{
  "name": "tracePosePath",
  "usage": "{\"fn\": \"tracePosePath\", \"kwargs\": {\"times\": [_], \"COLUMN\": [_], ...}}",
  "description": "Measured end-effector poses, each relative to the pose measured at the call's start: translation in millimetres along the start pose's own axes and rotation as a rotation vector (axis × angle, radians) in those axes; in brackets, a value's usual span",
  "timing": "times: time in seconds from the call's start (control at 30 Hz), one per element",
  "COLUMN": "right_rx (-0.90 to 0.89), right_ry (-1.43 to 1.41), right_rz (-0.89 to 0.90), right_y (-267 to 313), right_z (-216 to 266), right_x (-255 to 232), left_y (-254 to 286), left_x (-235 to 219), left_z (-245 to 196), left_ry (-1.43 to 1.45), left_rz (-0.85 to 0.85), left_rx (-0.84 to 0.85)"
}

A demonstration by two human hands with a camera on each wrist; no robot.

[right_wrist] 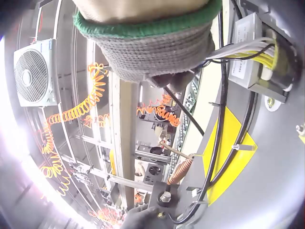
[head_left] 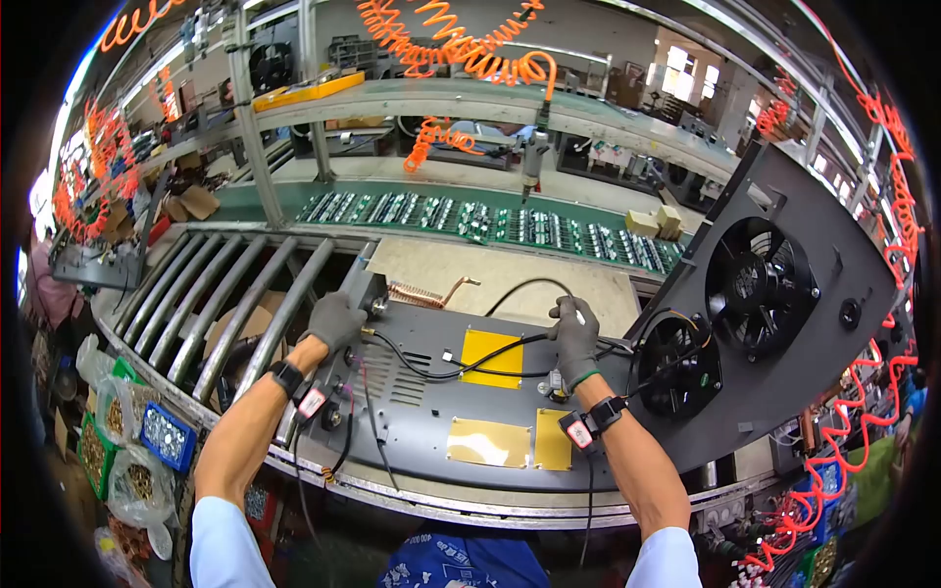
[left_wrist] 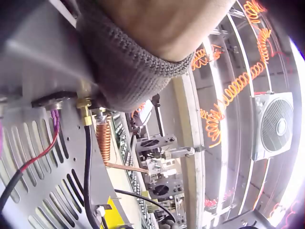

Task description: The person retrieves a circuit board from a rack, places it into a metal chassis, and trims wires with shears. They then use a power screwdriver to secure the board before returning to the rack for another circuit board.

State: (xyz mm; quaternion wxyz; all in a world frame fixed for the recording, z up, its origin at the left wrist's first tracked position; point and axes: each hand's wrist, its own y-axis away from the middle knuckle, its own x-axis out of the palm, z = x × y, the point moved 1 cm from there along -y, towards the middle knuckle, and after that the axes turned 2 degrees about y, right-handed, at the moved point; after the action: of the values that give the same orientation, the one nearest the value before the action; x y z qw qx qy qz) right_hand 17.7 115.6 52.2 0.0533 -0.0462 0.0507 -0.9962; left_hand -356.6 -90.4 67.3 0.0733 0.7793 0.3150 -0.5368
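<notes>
My gloved left hand [head_left: 336,321] grips the dark upright end panel [head_left: 367,294] at the far left corner of a grey metal chassis [head_left: 417,446]; its fingertips are hidden in the left wrist view. Below that hand, a brass fitting [left_wrist: 85,112] joins a black hose to the panel. My gloved right hand [head_left: 576,338] is raised over the chassis, fingers curled round a black cable [right_wrist: 183,110] that arcs away behind it. Yellow sheets [head_left: 490,353] lie on the chassis, crossed by black hoses. Under the right wrist sits a metal box [right_wrist: 245,50] with white and yellow wires.
An upright grey panel with black fans [head_left: 755,279] stands at the right. A copper coil [head_left: 414,294] lies behind the chassis. Metal rollers [head_left: 201,309] extend left, and green circuit boards [head_left: 470,220] line the back. An air tool [head_left: 534,157] hangs above; parts bins [head_left: 167,436] stand front left.
</notes>
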Motion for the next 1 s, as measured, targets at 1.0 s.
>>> {"fn": "tracePosePath", "kwargs": {"times": [1.0], "right_rx": [-0.383], "right_ry": [1.610], "right_rz": [0.482], "right_y": [18.2], "right_z": [-23.8], "right_x": [-85.7], "left_y": [109.6], "left_x": [81.3], "left_z": [-103.0], "left_ry": [-0.277], "left_rz": [0.097], "left_rx": [0.683]}}
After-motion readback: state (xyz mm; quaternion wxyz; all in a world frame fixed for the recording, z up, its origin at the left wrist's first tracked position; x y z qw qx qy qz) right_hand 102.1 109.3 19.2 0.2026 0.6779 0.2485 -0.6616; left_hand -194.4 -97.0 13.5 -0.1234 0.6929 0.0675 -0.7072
